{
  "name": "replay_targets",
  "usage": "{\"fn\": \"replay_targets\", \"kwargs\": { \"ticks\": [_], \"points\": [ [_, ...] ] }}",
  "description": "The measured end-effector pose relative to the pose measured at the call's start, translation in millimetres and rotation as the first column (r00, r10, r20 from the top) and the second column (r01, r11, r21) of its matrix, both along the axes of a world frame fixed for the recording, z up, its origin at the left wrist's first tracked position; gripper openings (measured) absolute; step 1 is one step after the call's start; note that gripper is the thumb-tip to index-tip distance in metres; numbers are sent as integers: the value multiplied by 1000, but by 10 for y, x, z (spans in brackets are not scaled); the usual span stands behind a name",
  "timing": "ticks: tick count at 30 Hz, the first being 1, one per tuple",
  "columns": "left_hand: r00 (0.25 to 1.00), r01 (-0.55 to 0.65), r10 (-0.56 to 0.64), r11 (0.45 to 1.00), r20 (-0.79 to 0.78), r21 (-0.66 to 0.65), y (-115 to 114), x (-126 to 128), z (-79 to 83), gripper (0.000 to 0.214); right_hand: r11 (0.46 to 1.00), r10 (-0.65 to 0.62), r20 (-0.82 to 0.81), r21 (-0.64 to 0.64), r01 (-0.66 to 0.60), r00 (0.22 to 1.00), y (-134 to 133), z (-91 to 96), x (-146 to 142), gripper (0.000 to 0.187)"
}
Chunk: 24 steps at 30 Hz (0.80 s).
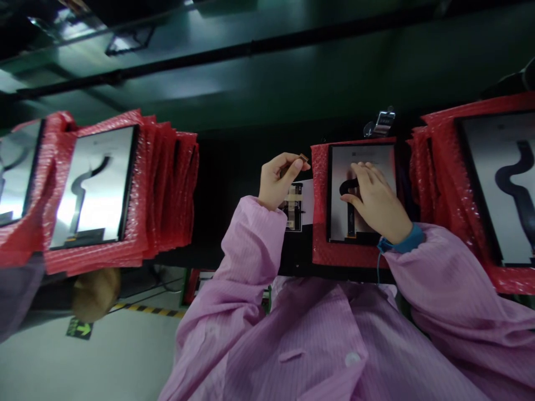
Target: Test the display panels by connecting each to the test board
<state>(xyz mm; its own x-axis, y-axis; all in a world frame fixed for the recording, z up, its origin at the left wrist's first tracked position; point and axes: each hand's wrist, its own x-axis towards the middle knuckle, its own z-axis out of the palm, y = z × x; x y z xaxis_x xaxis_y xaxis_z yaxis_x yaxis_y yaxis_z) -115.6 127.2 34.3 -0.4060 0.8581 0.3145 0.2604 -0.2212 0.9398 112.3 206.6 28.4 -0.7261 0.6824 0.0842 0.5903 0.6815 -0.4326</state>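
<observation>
My left hand (279, 175) is raised beside the panel, its thumb and fingers pinching a small copper-brown piece (304, 159); its exact kind is too small to make out. My right hand (376, 200) lies over the silvery back of a display panel (338, 159), thumb and fingers apart. Between them shows a black flex cable (350, 188), its upper end hidden under the fingers. Red bubble wrap (320, 245) lies beneath this panel. Below my left hand, a white card (308, 203) with a dark part and tan strips lies partly covered.
Left stands a stack of red bubble-wrap bags (167, 189) with another display panel (111, 184) on top. A similar panel (480, 161) rests on red wrap at the right. A metal clip (383, 122) sits behind the middle panel. Someone's head (95, 294) shows lower left.
</observation>
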Motion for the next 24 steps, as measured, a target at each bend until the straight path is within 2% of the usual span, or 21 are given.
{"fn": "replay_targets", "kwargs": {
  "ticks": [5, 8, 10, 11, 14, 15, 16, 20, 22, 24],
  "points": [
    [997, 35, -37, 999, -73, -32, -5, -8, -18, 41, 994, -59, -203, -103, 39, 977, -45, 61, -19, 60],
    [989, 61, -67, 997, -130, -55, -16, -11, -25, 38, 966, -127, -343, -258, 37, 931, -84, 112, -55, 74],
    [980, 80, -91, 994, -179, -71, -23, -5, -21, 33, 919, -196, -408, -393, 22, 892, -123, 141, -88, 83],
    [969, 89, -104, 993, -223, -76, -27, 2, -15, 30, 885, -224, -444, -465, -10, 868, -142, 149, -102, 82],
    [895, 99, -136, 989, -425, -109, -35, 30, 12, 26, 759, -243, -556, -620, -201, 795, -181, 128, -129, 55],
    [856, 96, -150, 987, -494, -132, -38, 42, 20, 26, 741, -227, -582, -623, -249, 781, -182, 109, -133, 51],
    [816, 92, -165, 983, -554, -158, -41, 53, 25, 25, 753, -193, -598, -599, -274, 778, -176, 87, -137, 50],
    [696, 91, -221, 971, -684, -220, -51, 88, 8, 24, 910, 65, -560, -306, -279, 826, -116, 18, -157, 34],
    [661, 110, -239, 968, -711, -224, -54, 97, -13, 25, 945, 165, -500, -167, -282, 850, -90, 3, -175, 25],
    [639, 140, -264, 964, -723, -228, -57, 102, -29, 25, 958, 220, -457, -66, -280, 862, -77, -7, -196, 22]
  ]
}}
